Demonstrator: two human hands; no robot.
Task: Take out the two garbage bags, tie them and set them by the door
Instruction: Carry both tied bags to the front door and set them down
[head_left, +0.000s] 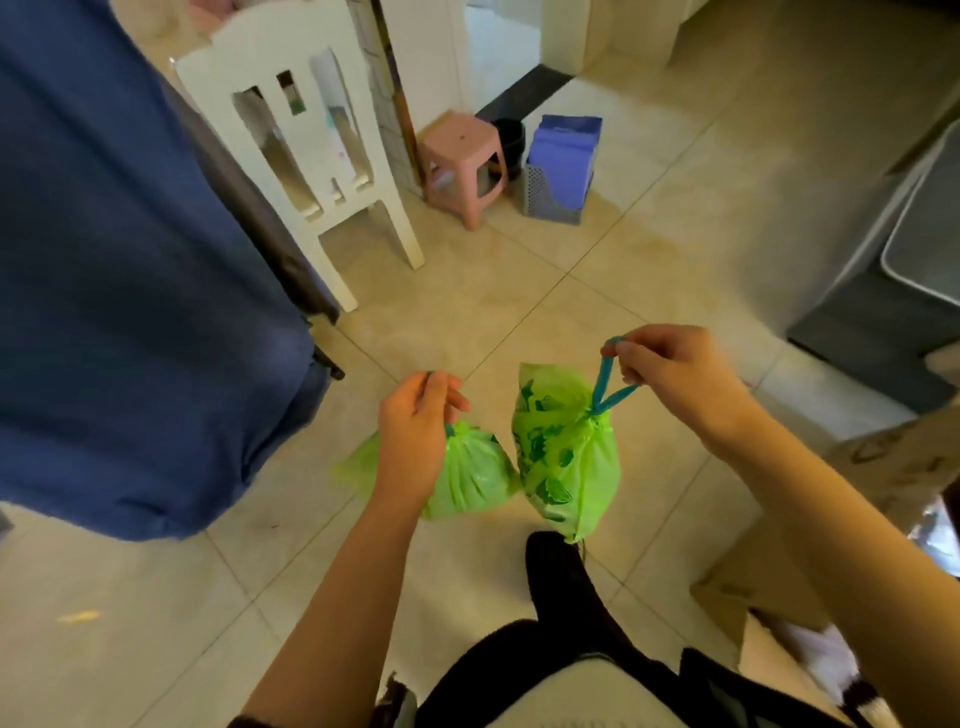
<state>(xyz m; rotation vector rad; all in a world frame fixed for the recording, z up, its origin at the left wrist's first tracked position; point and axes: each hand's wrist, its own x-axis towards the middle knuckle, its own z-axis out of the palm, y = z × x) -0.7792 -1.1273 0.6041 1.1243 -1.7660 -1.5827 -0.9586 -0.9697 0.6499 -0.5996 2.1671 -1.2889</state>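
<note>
A: How do the bags handle?

B: Light and soft, I'd judge. Left hand pinches the drawstring of the left bag hanging just below it; right hand has fingers curled through the blue loop of the right bag.

A: Where should you grip?

B: By the strings; thin film could tear. Beyond the hands, a pink stool.
</note>
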